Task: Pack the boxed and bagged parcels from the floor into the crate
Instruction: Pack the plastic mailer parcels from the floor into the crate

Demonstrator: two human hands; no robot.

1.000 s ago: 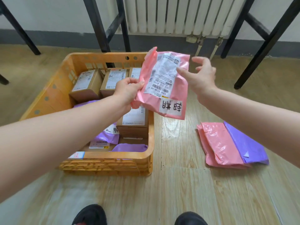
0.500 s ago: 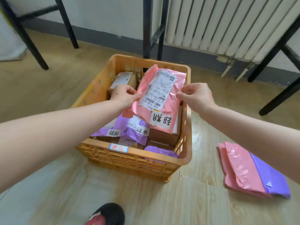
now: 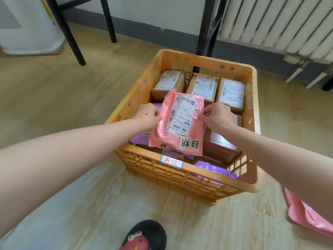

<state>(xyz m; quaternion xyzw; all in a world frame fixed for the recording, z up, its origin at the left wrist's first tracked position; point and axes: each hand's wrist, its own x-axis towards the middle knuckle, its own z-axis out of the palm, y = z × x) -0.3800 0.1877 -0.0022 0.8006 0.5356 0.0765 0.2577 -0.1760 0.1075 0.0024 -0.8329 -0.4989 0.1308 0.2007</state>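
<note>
Black shoe with a red patch nearest, on the pale wood-look floor. Loose pink plastic mailer bags lie on the floor at right, near the orange slatted plastic crate. A purple plastic bag parcel lies in the crate's near right corner. Over the crate's middle, a pink plastic bag parcel with a white shipping label is held tilted, low end toward the front wall. Left hand: grip pinched on the bag's left edge. Right hand: grip pinched on its right edge. Three brown cardboard boxes stand in a row along the crate's far wall. White ribbed radiator behind.
</note>
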